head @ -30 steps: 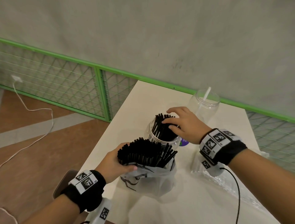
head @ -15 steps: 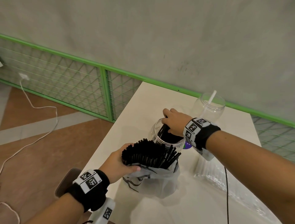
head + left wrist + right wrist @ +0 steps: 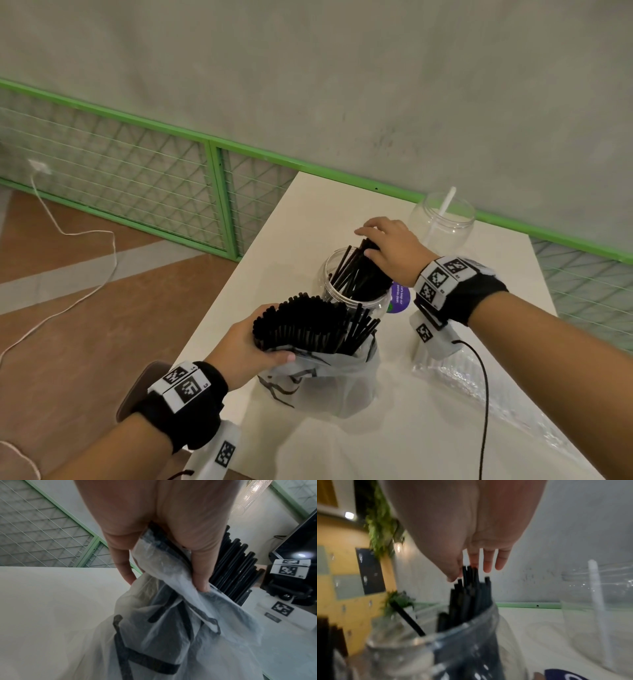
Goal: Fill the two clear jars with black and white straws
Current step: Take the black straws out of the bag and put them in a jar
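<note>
The right hand (image 3: 394,253) has risen, pinching thin black straws (image 3: 356,274) in the clear jar (image 3: 334,291); the left hand (image 3: 246,346) clamps the crinkled bag (image 3: 325,380) beside it.

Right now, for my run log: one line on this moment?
left hand grips bagged black straws | right hand pinches straws in near jar | far jar: one white straw

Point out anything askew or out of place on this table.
The black straws in the near clear jar lean at mixed angles rather than upright, with the right hand on their tops. The far jar holds one white straw. Nothing is spilled.
</note>
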A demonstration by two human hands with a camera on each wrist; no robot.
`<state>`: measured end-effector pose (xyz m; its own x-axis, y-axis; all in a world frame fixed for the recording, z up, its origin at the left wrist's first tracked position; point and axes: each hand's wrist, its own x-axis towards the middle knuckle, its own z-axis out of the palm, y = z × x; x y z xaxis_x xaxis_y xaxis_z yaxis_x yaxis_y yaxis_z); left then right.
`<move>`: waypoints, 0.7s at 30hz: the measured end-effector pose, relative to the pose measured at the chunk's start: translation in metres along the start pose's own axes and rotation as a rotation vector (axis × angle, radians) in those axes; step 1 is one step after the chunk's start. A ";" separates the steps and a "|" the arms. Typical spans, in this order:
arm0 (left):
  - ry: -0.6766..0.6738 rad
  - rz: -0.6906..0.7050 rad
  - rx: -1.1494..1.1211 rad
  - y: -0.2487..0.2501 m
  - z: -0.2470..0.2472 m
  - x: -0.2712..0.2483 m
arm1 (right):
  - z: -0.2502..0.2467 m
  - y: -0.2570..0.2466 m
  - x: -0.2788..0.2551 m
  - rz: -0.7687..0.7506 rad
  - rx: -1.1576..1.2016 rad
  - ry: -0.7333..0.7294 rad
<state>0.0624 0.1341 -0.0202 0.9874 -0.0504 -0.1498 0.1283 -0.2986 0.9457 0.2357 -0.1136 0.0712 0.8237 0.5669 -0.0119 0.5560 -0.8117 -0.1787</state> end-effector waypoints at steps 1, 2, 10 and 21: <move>0.000 0.000 0.002 0.000 0.000 0.000 | -0.005 -0.002 -0.003 -0.021 0.039 0.042; 0.001 -0.001 0.003 0.000 0.000 0.000 | -0.008 -0.004 -0.007 -0.067 0.069 0.065; -0.004 0.002 -0.009 -0.002 0.000 0.000 | 0.001 -0.047 0.006 -0.318 -0.060 -0.208; 0.006 0.001 0.004 0.000 0.000 0.001 | -0.018 -0.026 0.019 -0.052 -0.018 -0.007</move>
<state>0.0634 0.1343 -0.0201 0.9881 -0.0453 -0.1472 0.1268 -0.3021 0.9448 0.2392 -0.0842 0.0936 0.7929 0.6092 -0.0105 0.5999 -0.7836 -0.1618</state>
